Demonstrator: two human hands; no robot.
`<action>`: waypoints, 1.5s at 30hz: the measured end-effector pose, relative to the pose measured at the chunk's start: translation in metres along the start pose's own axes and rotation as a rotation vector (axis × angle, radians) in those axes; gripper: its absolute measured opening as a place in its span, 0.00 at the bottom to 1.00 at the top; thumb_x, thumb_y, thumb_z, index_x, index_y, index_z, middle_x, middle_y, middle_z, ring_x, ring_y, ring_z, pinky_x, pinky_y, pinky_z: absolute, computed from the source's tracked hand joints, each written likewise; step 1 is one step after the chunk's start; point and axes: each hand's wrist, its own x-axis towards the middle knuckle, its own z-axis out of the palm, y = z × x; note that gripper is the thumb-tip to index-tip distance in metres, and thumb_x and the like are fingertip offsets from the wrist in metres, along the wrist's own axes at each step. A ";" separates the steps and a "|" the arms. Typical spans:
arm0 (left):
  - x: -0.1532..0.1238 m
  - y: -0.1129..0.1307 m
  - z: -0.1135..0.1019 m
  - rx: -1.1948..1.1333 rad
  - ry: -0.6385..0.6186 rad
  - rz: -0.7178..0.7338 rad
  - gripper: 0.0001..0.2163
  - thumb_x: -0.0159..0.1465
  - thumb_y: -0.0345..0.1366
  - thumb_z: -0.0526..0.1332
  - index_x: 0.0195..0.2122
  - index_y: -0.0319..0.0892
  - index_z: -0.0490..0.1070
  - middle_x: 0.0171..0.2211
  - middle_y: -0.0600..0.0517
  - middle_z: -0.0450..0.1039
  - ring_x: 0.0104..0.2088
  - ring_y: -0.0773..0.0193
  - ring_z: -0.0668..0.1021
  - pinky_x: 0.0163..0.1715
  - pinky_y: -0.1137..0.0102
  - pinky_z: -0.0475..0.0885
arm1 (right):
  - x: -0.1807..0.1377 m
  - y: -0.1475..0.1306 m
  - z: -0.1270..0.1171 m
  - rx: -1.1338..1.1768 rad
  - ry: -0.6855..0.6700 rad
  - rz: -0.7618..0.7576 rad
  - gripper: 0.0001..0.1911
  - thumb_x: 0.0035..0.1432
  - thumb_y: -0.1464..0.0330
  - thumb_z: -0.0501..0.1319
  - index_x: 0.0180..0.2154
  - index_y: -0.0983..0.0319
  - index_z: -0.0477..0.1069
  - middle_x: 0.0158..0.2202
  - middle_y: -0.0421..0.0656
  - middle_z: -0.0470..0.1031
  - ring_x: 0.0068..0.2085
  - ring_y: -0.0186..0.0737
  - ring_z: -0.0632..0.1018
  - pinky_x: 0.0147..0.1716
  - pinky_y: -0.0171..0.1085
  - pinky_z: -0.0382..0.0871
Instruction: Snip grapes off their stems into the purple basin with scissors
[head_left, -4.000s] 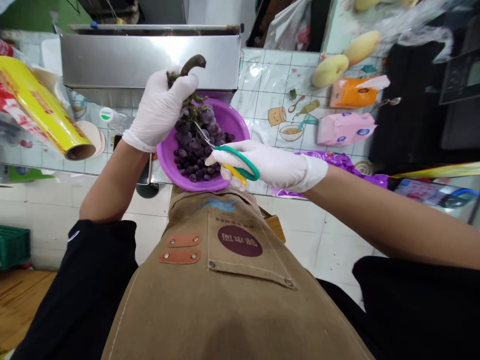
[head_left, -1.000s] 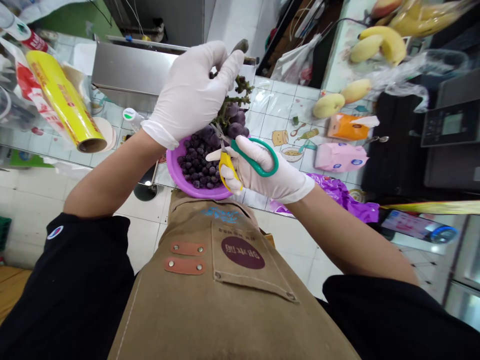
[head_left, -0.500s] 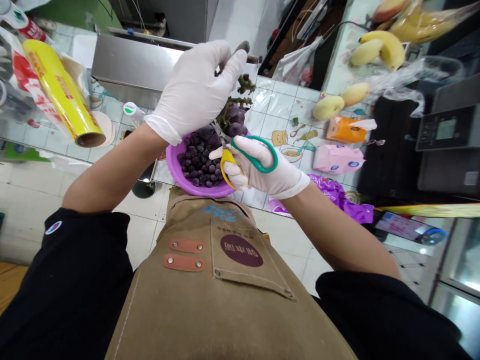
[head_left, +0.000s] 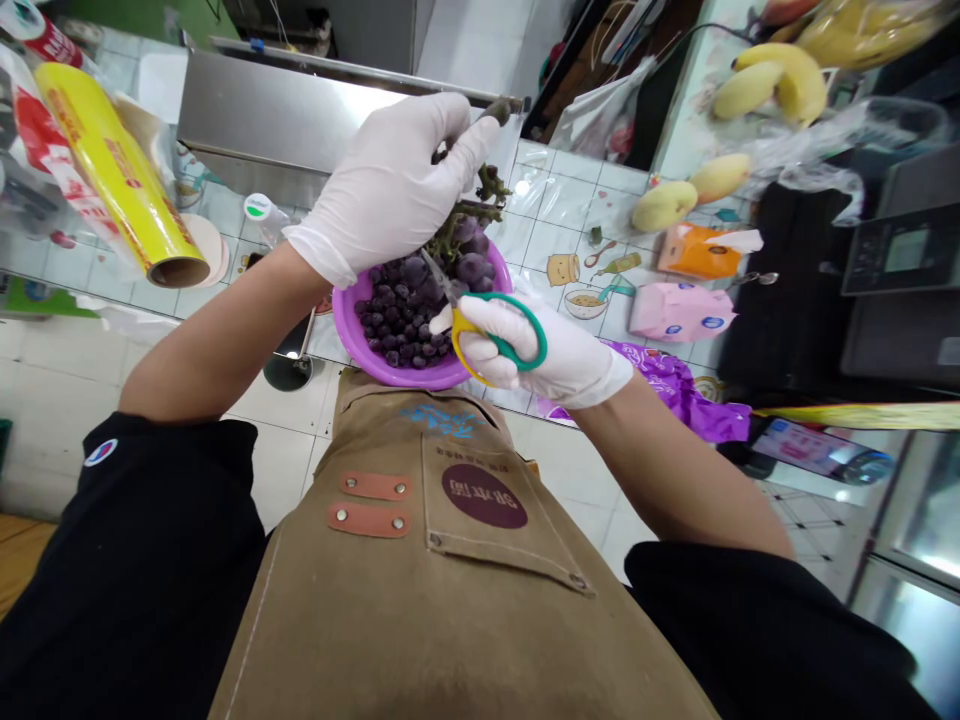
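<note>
Grape bunch (head_left: 472, 268): just above the centre of the frame, its lower fruit seen against the far side of the purple basin (head_left: 420, 377).
Left hand (head_left: 401, 180): white-gloved, fingers closed round the top of the bunch.
Right hand (head_left: 551, 350): white-gloved, grasping the scissors (head_left: 463, 325) by their green and yellow handles.
Loose grapes (head_left: 390, 310): a good layer in the basin's near and left part; by the look of it, this share is done.
Bare stems (head_left: 491, 185): stubs near the left thumb carry no fruit, so that part seems finished.
Fruit on the stalk: a cluster of large grapes remains, so work is left.
Blade tips: beside the cluster's left edge; too blurred to tell whether they touch a stalk.
</note>
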 end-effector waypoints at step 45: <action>-0.018 0.029 -0.023 -0.168 0.031 0.005 0.19 0.76 0.44 0.57 0.26 0.51 0.64 0.26 0.49 0.71 0.31 0.54 0.75 0.40 0.54 0.68 | -0.061 -0.009 -0.002 -0.416 -0.093 -0.067 0.31 0.69 0.39 0.63 0.53 0.59 0.79 0.25 0.39 0.68 0.25 0.38 0.67 0.27 0.39 0.65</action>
